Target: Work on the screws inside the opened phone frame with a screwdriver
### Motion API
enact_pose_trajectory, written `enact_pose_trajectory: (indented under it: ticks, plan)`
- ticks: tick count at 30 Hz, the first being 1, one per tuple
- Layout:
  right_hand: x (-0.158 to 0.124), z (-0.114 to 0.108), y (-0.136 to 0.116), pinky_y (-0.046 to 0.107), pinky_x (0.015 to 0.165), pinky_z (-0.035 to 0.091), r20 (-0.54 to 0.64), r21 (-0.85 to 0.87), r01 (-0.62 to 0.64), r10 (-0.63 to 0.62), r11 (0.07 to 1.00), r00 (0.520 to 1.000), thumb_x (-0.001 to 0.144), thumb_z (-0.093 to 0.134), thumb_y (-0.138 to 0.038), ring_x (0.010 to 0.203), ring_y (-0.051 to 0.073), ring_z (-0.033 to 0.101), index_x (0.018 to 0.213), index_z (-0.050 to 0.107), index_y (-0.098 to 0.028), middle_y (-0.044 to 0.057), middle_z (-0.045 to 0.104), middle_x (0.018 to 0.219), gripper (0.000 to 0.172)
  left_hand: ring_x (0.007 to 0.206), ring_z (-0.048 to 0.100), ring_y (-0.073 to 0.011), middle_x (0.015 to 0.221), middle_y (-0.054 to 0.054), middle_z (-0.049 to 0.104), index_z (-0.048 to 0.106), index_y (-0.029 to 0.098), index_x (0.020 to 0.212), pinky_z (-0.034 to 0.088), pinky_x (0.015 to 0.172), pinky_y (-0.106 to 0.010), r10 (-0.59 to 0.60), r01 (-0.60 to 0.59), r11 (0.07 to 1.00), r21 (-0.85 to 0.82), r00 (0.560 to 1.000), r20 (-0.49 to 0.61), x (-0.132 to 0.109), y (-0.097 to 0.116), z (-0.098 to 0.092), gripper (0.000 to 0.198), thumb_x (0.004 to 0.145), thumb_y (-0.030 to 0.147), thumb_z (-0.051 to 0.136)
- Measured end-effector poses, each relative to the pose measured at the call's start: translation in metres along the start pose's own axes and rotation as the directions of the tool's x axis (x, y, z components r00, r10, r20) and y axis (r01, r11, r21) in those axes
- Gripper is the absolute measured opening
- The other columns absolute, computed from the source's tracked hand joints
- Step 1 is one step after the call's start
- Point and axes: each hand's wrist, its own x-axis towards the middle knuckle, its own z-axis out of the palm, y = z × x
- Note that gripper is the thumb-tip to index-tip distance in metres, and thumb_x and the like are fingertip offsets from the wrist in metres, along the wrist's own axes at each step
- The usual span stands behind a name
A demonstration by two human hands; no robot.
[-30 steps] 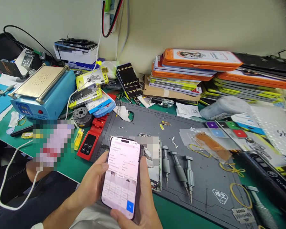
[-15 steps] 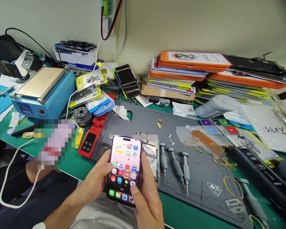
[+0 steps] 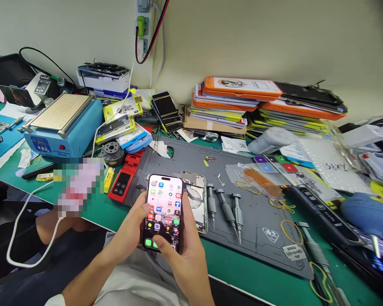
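Note:
A smartphone [image 3: 162, 208] with a lit home screen of app icons is held upright between both my hands. My left hand [image 3: 137, 229] grips its left edge, the thumb resting on the side of the screen. My right hand [image 3: 187, 242] wraps the right edge, its thumb over the bottom row of icons. Partly hidden behind the phone, an opened phone housing [image 3: 198, 202] lies on the dark grey work mat [image 3: 255, 238]. Several grey screwdrivers [image 3: 228, 214] lie just right of that housing.
To the left stand a blue heating machine [image 3: 65, 127] and a red device with buttons [image 3: 121, 182]. Stacked orange and yellow boxes [image 3: 236, 95] line the wall. A blue air blower [image 3: 367, 212] sits at right. Another person's blurred-out phone [image 3: 81, 185] has a white cable.
The camera view has turned a little to the right. On the phone, the home screen page now shows a different set of icons, and my right thumb has moved left across the screen's bottom.

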Motion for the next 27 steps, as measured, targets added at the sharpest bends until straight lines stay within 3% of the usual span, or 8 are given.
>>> enact_pose_trajectory:
  ticks: [4,9,12,17,21,25,27]
  plan:
    - [0.002,-0.001,-0.003,0.04,0.143,0.039,-0.009,0.042,0.057,-0.056,0.998,0.998,0.115,0.072,-0.051,0.178,0.023,0.039,0.183,0.038,-0.049,-0.006,0.038,0.191,0.076,0.151,0.069,-0.0407,0.152,-0.014,0.081,0.074,0.021,0.154,0.049,0.132,-0.054,0.02,-0.02,1.0,0.012,1.0,-0.008,0.001,-0.001,0.0,0.057,0.107,0.054,0.081]
    - [0.005,-0.001,0.0,0.043,0.148,0.03,-0.028,0.028,0.116,-0.115,0.993,0.993,0.121,0.056,-0.051,0.179,0.022,0.036,0.181,0.044,-0.045,-0.007,0.038,0.191,0.062,0.148,0.072,-0.0408,0.146,-0.014,0.084,0.073,0.019,0.151,0.051,0.131,-0.054,0.056,-0.056,0.998,0.018,0.998,-0.012,0.004,-0.002,0.001,0.06,0.104,0.057,0.082]
    - [0.007,0.001,0.001,0.047,0.149,0.029,-0.03,0.017,0.109,-0.108,0.994,0.994,0.12,0.058,-0.052,0.179,0.025,0.037,0.184,0.04,-0.042,-0.003,0.037,0.192,0.067,0.147,0.072,-0.0409,0.143,-0.015,0.085,0.074,0.018,0.149,0.052,0.129,-0.054,0.076,-0.076,0.997,0.019,0.997,-0.01,0.004,-0.002,0.003,0.058,0.105,0.056,0.081]
    - [0.01,0.001,-0.002,0.054,0.144,0.04,0.023,0.025,0.074,-0.075,0.997,0.997,0.104,0.086,-0.056,0.176,0.031,0.042,0.187,0.03,-0.044,0.002,0.031,0.194,0.101,0.15,0.07,-0.0404,0.145,-0.014,0.085,0.075,0.018,0.148,0.05,0.131,-0.052,0.101,-0.1,0.995,0.028,0.995,-0.013,0.005,-0.001,0.002,0.058,0.103,0.053,0.082]
    - [0.01,0.001,-0.004,0.053,0.147,0.034,0.026,0.048,0.094,-0.096,0.994,0.995,0.111,0.077,-0.058,0.179,0.028,0.036,0.186,0.032,-0.043,0.001,0.03,0.195,0.089,0.148,0.072,-0.0412,0.143,-0.015,0.085,0.073,0.019,0.151,0.051,0.13,-0.055,0.088,-0.088,0.996,0.024,0.996,-0.01,0.006,-0.003,0.0,0.062,0.101,0.053,0.082]
    - [0.012,0.0,0.0,0.05,0.146,0.036,0.016,0.059,0.112,-0.113,0.992,0.993,0.111,0.077,-0.051,0.178,0.027,0.038,0.187,0.03,-0.042,0.001,0.031,0.195,0.091,0.147,0.072,-0.0416,0.142,-0.015,0.086,0.074,0.018,0.15,0.053,0.129,-0.055,0.091,-0.091,0.995,0.027,0.996,-0.009,0.008,-0.006,0.0,0.062,0.1,0.054,0.082]
    - [0.013,-0.002,0.004,0.05,0.147,0.033,0.02,0.067,0.125,-0.127,0.99,0.992,0.114,0.071,-0.047,0.178,0.027,0.038,0.186,0.034,-0.04,0.0,0.033,0.194,0.082,0.147,0.072,-0.0414,0.144,-0.015,0.085,0.074,0.018,0.149,0.053,0.129,-0.054,0.095,-0.094,0.995,0.036,0.995,-0.018,0.008,-0.007,-0.002,0.06,0.101,0.054,0.081]
